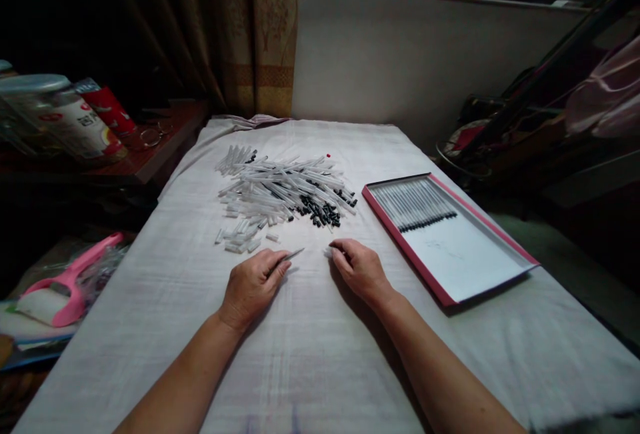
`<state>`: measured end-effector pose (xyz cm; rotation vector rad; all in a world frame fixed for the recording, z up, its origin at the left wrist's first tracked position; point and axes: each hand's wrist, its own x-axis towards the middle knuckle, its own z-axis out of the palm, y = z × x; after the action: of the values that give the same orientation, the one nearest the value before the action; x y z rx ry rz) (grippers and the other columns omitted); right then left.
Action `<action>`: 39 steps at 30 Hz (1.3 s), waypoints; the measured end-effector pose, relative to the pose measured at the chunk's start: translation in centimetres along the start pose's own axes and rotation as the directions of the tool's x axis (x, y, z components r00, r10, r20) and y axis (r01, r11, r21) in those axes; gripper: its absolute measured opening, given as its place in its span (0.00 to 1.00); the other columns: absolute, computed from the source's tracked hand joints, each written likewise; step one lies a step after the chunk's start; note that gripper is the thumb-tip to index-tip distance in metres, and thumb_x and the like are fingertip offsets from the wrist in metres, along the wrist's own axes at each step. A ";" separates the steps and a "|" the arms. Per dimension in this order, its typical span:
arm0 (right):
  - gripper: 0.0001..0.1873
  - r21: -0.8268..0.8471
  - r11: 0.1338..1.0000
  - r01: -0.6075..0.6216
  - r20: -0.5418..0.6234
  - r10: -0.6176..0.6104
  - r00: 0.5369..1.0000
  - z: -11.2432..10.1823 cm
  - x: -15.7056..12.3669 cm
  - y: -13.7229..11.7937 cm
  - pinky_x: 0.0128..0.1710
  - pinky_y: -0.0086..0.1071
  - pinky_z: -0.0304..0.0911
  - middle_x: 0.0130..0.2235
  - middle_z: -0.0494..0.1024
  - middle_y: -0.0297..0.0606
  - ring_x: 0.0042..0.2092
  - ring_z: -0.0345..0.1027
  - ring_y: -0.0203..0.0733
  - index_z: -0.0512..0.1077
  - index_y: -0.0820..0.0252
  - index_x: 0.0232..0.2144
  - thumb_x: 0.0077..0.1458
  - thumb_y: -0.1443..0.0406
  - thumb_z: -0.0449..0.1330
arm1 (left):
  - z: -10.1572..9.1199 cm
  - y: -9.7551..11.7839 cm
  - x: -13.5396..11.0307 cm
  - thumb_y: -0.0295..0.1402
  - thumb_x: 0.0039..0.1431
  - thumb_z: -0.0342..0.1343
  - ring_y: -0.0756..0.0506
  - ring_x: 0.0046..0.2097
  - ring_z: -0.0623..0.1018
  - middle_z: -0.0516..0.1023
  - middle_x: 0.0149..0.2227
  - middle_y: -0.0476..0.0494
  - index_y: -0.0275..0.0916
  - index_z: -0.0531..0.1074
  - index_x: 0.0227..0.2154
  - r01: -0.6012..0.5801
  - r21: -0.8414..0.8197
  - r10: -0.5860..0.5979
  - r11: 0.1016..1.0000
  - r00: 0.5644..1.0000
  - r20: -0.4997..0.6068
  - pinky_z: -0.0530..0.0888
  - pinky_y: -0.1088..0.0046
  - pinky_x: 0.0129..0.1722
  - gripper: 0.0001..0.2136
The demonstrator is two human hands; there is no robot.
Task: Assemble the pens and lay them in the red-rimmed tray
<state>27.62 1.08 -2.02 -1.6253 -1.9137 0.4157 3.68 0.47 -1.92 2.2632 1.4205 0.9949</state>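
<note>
My left hand point(255, 284) is closed on a thin pen point(296, 254), whose narrow grey end sticks out to the right. My right hand point(361, 269) pinches a small clear piece point(328, 252), mostly covered by the fingers. A gap separates the two hands. Just beyond them lies a loose heap of clear pen barrels point(280, 184). Small black plugs point(320, 213) are bunched at its right front, and short clear caps point(243, 235) at its left front. To the right, a shallow red-edged box point(445, 267) holds a row of pens point(415, 202) with black ends.
A white cloth point(300, 354) covers the table. One tiny red piece point(329, 155) lies behind the heap. At left, a lidded jar point(75, 121) and a red can point(107, 107) stand on a wooden surface; a pink-handled object point(75, 287) sits lower. A curtain point(240, 27) hangs behind.
</note>
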 end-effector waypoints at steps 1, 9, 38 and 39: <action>0.11 0.003 1.000 0.004 -0.021 -0.004 1.000 -0.1 -0.1 0.2 0.42 0.31 0.65 0.39 0.81 0.40 0.40 0.74 0.41 0.76 0.57 0.37 0.60 0.64 0.54 | 0.0 0.2 0.0 0.39 0.63 0.52 0.47 0.35 0.80 0.81 0.33 0.45 0.42 0.78 0.40 -0.020 0.023 0.020 1.000 1.000 0.018 0.74 0.74 0.36 0.12; 0.10 -0.016 1.000 0.008 -0.028 -0.008 1.000 -0.2 0.6 0.5 0.40 0.30 0.65 0.36 0.81 0.39 0.37 0.74 0.40 0.78 0.57 0.36 0.57 0.64 0.57 | 0.0 0.3 0.0 0.40 0.63 0.53 0.46 0.35 0.81 0.82 0.35 0.45 0.43 0.78 0.40 -0.017 0.025 0.016 1.000 0.999 0.029 0.74 0.73 0.37 0.11; 0.10 0.039 0.996 -0.081 -0.092 0.084 0.992 -1.5 0.3 1.2 0.37 0.31 0.66 0.33 0.83 0.39 0.34 0.75 0.41 0.79 0.56 0.29 0.54 0.63 0.57 | -0.1 0.4 0.0 0.40 0.62 0.53 0.46 0.35 0.80 0.82 0.34 0.45 0.43 0.78 0.39 -0.013 0.030 0.011 0.999 0.997 0.082 0.74 0.74 0.34 0.11; 0.10 0.063 0.994 -0.085 -0.066 0.089 0.994 -1.6 0.2 1.0 0.36 0.31 0.66 0.31 0.82 0.38 0.33 0.75 0.40 0.79 0.56 0.28 0.53 0.64 0.57 | -0.1 0.4 0.0 0.40 0.62 0.54 0.46 0.35 0.80 0.82 0.34 0.45 0.43 0.78 0.39 -0.013 0.031 0.010 0.999 0.996 0.083 0.74 0.74 0.34 0.10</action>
<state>29.38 1.28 -1.33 -1.6662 -1.7688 0.4431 3.91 0.30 -1.61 2.3094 1.3994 0.8768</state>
